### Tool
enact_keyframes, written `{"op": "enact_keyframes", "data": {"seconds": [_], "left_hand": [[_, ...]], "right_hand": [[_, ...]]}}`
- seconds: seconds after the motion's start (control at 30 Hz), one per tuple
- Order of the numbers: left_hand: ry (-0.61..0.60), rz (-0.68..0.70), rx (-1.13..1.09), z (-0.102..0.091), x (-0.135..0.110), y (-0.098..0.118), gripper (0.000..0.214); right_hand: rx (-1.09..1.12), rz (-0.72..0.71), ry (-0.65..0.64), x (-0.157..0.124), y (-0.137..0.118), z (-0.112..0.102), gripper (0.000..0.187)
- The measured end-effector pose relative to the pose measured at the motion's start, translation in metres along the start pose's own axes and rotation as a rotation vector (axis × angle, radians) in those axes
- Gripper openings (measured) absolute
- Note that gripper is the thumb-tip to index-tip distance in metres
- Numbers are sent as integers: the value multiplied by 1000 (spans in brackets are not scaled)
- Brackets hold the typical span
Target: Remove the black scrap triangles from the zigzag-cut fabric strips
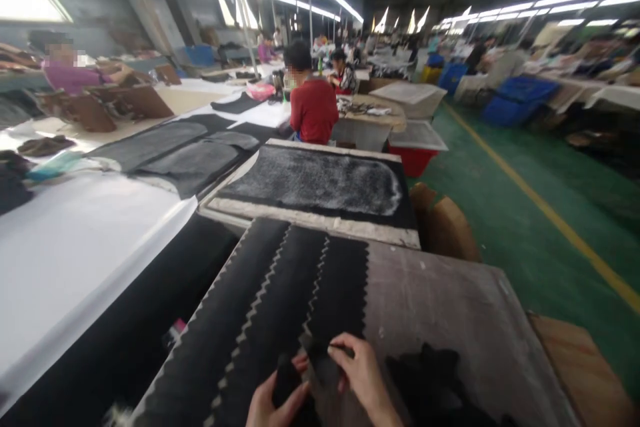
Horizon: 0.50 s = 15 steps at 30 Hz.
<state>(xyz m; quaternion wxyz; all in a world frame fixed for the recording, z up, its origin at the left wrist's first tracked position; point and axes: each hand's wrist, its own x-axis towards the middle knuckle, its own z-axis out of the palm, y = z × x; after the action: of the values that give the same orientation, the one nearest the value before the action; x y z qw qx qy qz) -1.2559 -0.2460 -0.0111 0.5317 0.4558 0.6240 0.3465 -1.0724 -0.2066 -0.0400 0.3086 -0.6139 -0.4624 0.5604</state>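
Note:
Low in the head view, my left hand [267, 403] is closed around a bunched piece of black fabric [286, 379]. My right hand [364, 373] pinches the edge of a dark fabric piece [320, 361] between thumb and fingers; whether both hands grip one piece I cannot tell. Beneath them, black fabric strips [295, 273] with zigzag-cut edges lie side by side on a grey-brown board [430, 293]. To the right of my right hand rests a crumpled heap of black fabric [430, 380], partly cut off by the lower edge.
Beyond the board, another black panel [320, 177] with a whitish, rounded patch lies on a table. White sheeting [75, 260] covers the left table. A person in a red top [315, 107] sits ahead. Right of the tables runs a green floor [505, 213] with a yellow line.

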Motion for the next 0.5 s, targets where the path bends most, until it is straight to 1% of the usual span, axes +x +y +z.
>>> {"op": "enact_keyframes", "data": {"seconds": [0.07, 0.1, 0.17, 0.27, 0.33, 0.5], "left_hand": [[-5, -3, -9, -2, -2, -10, 42], [-12, -12, -14, -3, -3, -13, 41], [-15, -39, -29, -2, -4, -16, 39], [-2, -50, -63, -1, -5, -16, 36], [8, -51, -70, 0, -4, -15, 35], [-12, -57, -62, -1, -1, -12, 37]], "right_hand": [[64, 22, -40, -2, 4, 5, 28], [53, 26, -44, -2, 4, 6, 28], [-43, 28, -15, -2, 3, 6, 29], [-241, 9, 84, -3, 0, 5, 26], [-322, -5, 113, -5, -2, 5, 25], [-349, 35, 111, -5, -5, 5, 23]]}}
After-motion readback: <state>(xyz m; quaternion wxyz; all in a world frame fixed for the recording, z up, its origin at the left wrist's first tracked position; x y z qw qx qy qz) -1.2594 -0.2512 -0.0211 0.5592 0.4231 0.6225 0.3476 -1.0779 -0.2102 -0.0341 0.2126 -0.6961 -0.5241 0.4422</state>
